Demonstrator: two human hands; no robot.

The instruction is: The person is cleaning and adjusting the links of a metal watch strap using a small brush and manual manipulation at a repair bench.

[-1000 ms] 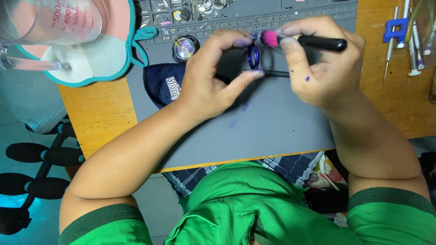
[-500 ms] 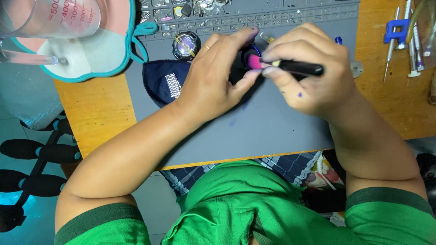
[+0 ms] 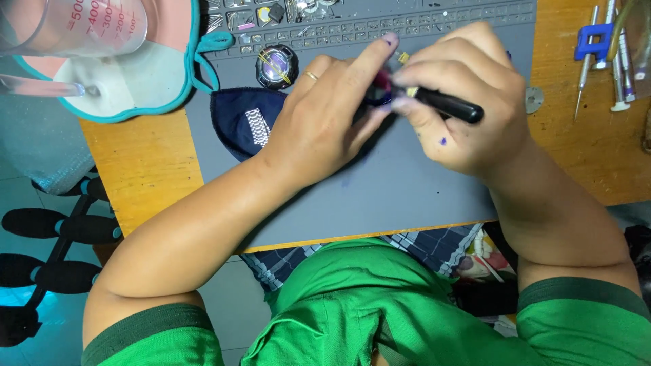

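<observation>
Grey matting covered the tabletop (image 3: 142,169), where, upper centre, the left hand (image 3: 325,122) pinched a small dark part (image 3: 377,95) just left of the right hand (image 3: 468,112) gripping a black pen-like tool (image 3: 447,105), its pink tip touching that part.

A second ago the hands were a little apart, and a small blue ring showed between the left fingers, with the pink tip of the black tool (image 3: 444,105) just beside it. Now the left hand (image 3: 324,115) and right hand (image 3: 468,102) have closed together; the ring is hidden behind the fingers (image 3: 369,64), and only a sliver of pink shows between them.
</observation>
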